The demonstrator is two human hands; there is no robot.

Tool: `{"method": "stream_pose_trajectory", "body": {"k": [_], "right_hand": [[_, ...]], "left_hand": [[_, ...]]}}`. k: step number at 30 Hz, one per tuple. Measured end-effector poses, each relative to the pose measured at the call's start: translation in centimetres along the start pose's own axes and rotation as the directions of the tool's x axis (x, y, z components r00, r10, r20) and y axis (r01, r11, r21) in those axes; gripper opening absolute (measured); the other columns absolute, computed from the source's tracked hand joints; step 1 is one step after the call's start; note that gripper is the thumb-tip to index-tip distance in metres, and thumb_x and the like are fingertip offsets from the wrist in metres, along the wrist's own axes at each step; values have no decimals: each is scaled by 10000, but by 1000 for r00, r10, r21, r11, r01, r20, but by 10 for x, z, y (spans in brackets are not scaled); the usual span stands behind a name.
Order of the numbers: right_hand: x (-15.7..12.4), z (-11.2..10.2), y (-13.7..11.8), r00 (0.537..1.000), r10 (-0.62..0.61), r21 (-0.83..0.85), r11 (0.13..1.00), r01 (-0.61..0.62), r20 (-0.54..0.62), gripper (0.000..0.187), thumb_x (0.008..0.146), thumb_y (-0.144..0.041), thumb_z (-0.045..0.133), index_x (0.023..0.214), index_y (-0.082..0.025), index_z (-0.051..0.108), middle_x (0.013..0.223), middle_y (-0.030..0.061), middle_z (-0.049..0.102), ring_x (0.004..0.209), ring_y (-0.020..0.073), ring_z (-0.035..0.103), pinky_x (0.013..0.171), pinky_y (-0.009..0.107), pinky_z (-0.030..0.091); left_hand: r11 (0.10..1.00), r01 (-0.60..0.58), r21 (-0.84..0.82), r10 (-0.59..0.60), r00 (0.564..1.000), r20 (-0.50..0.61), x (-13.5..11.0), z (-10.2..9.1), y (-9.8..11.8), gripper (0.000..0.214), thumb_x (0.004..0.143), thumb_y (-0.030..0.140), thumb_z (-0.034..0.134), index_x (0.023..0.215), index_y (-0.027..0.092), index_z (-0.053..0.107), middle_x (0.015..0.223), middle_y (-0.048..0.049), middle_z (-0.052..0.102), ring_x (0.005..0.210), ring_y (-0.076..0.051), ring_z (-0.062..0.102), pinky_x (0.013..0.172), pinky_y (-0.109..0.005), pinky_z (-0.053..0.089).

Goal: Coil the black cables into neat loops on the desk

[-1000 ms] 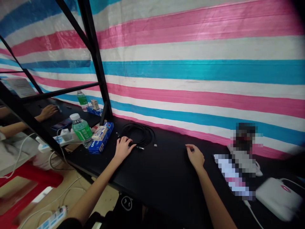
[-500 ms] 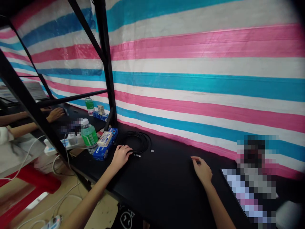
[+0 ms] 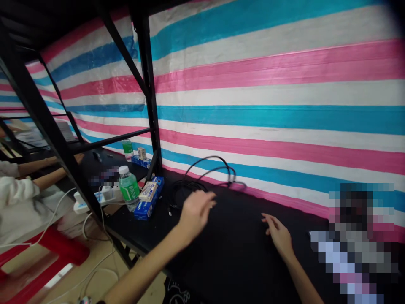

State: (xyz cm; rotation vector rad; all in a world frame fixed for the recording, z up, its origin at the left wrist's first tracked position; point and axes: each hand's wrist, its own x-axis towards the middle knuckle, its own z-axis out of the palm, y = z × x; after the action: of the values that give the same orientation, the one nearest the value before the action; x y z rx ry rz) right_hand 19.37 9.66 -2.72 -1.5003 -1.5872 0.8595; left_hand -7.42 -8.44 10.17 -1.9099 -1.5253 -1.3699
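1. Striped sheeting (image 3: 268, 139) in pink, white and blue hangs behind a black desk (image 3: 228, 261), closing off its back edge.
2. Toward the desk's back left corner sits a black cable (image 3: 186, 184), mostly coiled flat, with a couple of loops arching up in front of the sheeting.
3. Over the near right side of the coil, the left hand (image 3: 196, 213) is raised back upward, its fingers bent and pointing toward the right end of the desk. Its forearm slants in across the front edge. Blur softens the fingertips, so I cannot tell whether they pinch a strand of the cable.
4. Well apart from it, the right hand (image 3: 278, 236) is over the right half of the desk, empty and relaxed: index finger reaching toward the left, thumb parted from it, other fingers loosely curled. Its forearm angles in from the front edge.
5. Along the desk's left edge stands a green-labelled bottle (image 3: 129, 188), just beside a blue box (image 3: 145, 209) with a beige packet (image 3: 148, 191) lying on top.
6. At the right end lies a pixelated slab (image 3: 343, 264).
7. Beyond the left edge, outside the metal frame (image 3: 152, 114), are a white power strip (image 3: 85, 203), a red stool (image 3: 47, 247) and a co-worker's pale sleeve (image 3: 19, 196).
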Motion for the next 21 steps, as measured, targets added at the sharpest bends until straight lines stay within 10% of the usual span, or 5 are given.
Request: {"method": "stream_pose_trajectory", "body": {"k": [5, 9, 14, 18, 21], "right_hand": [[-21, 13, -16, 903, 76, 226, 956, -187, 423, 656, 718, -642, 218, 696, -132, 631, 381, 13, 479, 247, 80, 275, 316, 213, 160], [-42, 21, -27, 925, -79, 195, 981, 5, 372, 478, 738, -580, 381, 572, -170, 564, 309, -42, 389, 288, 77, 298, 367, 203, 234], [-58, 24, -34, 958, -221, 36, 975, 218, 183, 383, 800, -460, 397, 656, -189, 626, 510, -5, 565, 488, 130, 512, 508, 226, 358], [-67, 21, -35, 959, -271, -229, 932, 282, 79, 222, 763, -386, 497, 737, -262, 679, 726, -24, 655, 607, 127, 556, 549, 219, 346], [-74, 19, -35, 941, -322, -316, 886, 338, 104, 223, 766, -400, 521, 693, -268, 683, 727, -37, 653, 588, 107, 540, 529, 215, 311]], "left_hand": [[918, -384, 97, 342, 893, 292, -85, 57, 24, 227, 826, 165, 422, 996, 170, 573, 664, -37, 616, 617, -157, 577, 591, -292, 448], [988, -153, -9, 146, 921, 362, -106, 59, 38, 220, 770, 205, 496, 971, 221, 584, 742, -23, 656, 657, -169, 599, 662, -325, 470], [987, 62, -146, 34, 817, 576, -82, 29, 36, 584, 608, 434, 657, 1158, 322, 493, 1170, -39, 556, 1035, -236, 520, 919, -410, 390], [958, 237, 161, -280, 896, 345, -81, 40, -4, 417, 742, 392, 507, 1137, 260, 527, 1124, -91, 558, 1045, -262, 502, 865, -435, 396], [844, 461, 273, -531, 787, 313, -95, 61, -33, 401, 698, 433, 510, 1016, 203, 595, 871, -86, 616, 845, -290, 569, 726, -439, 440]]}}
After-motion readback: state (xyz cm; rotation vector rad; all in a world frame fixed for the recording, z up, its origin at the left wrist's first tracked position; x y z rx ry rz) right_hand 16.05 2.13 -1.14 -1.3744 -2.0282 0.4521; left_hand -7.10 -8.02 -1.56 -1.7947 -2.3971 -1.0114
